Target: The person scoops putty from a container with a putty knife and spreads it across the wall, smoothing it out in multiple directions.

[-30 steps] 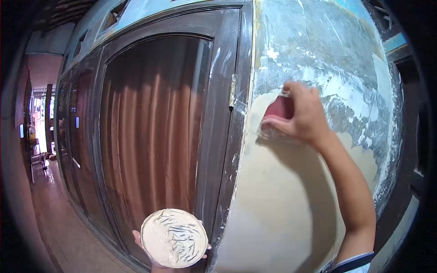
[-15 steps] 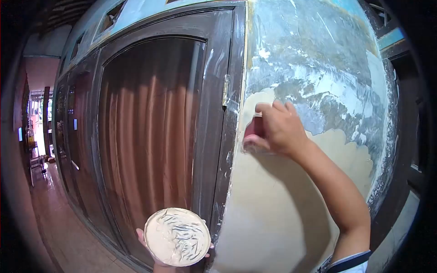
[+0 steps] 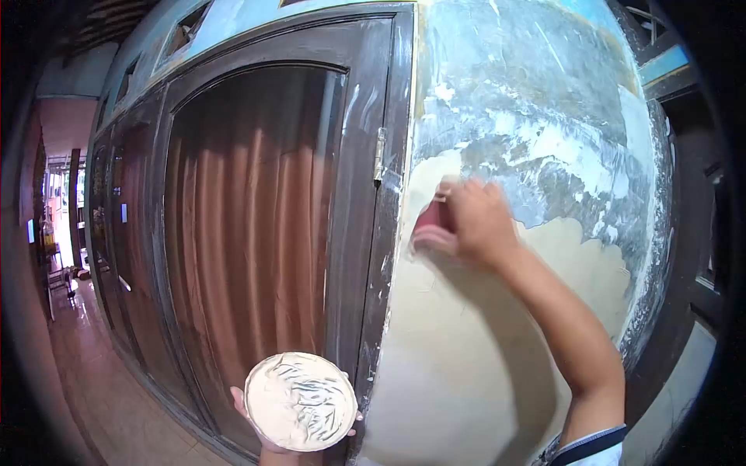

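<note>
My right hand [image 3: 483, 225] is closed around a red putty scraper [image 3: 432, 220], blurred by motion. The scraper's edge is against the wall beside the door frame, where cream putty [image 3: 458, 349] covers the lower part. Its blade is mostly hidden by my fingers and the blur. Low in the view, my left hand [image 3: 273, 448] supports a round plate-like holder [image 3: 246, 408] from beneath, fingers showing at both sides. Cream putty [image 3: 272, 392] lies spread over it, with streaks scraped through on the right half.
Above the putty, the wall [image 3: 521, 85] is grey-blue with rough white patches. To the left stands a dark wooden door [image 3: 357, 233] with glass and a brown curtain [image 3: 249, 248]. A metal hinge [image 3: 380, 154] sits on its edge. A tiled walkway [image 3: 93, 349] runs far left.
My right hand and the scraper have shifted slightly down the wall, and the scraper is turned a little. The left hand and plate have hardly moved. The whole view has shifted slightly left.
</note>
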`<action>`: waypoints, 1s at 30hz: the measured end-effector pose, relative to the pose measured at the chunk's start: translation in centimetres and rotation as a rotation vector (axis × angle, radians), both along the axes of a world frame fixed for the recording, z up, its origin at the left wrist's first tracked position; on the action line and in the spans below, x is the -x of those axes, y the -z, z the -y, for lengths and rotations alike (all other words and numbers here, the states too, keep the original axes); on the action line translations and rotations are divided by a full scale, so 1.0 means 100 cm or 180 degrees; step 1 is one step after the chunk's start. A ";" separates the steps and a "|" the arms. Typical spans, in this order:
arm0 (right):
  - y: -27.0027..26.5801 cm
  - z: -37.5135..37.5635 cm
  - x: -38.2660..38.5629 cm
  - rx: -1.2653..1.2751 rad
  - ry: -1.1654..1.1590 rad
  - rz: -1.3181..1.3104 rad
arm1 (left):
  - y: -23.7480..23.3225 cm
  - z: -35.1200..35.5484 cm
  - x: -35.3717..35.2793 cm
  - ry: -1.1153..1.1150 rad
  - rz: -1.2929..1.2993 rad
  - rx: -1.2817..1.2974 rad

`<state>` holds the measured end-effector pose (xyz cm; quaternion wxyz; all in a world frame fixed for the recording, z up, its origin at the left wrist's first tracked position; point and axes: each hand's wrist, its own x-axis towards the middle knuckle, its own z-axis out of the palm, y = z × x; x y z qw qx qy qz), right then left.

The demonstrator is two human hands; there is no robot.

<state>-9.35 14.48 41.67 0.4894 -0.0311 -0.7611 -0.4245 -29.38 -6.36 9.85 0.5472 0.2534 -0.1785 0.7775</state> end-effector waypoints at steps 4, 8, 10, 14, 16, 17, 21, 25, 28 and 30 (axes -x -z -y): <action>-0.086 -0.006 -0.042 0.0013 -0.0189 -0.1678 | -0.006 -0.003 -0.006 0.0214 0.0139 -0.0041; -0.050 0.011 -0.044 0.0429 -0.0781 -0.0989 | -0.013 -0.009 -0.011 0.0386 -0.0147 -0.0135; 0.008 0.024 -0.031 0.0469 -0.0394 -0.0142 | -0.019 -0.013 -0.018 0.0417 -0.0219 -0.0099; 0.038 0.011 -0.026 0.0454 0.0095 0.0213 | -0.020 -0.025 -0.026 0.0368 -0.0552 -0.0148; -0.012 -0.003 -0.036 -0.0076 -0.0174 -0.0646 | -0.026 -0.024 -0.035 0.0516 0.0028 0.0057; -0.035 -0.003 -0.044 -0.0149 -0.0128 -0.1303 | -0.028 -0.025 -0.035 0.0524 0.0032 0.0068; -0.070 0.010 -0.079 0.0224 -0.0557 -0.1861 | -0.036 -0.032 -0.039 0.0709 -0.0304 -0.0186; -0.015 0.059 -0.078 0.0495 -0.0569 0.0120 | -0.043 -0.040 -0.043 0.0712 -0.0611 -0.0303; 0.037 0.070 -0.072 0.0439 -0.0548 0.1360 | -0.056 -0.041 -0.054 0.0816 -0.0214 -0.0240; 0.061 0.081 -0.074 0.0303 -0.0465 0.1507 | -0.059 -0.050 -0.053 0.0776 -0.0458 -0.0281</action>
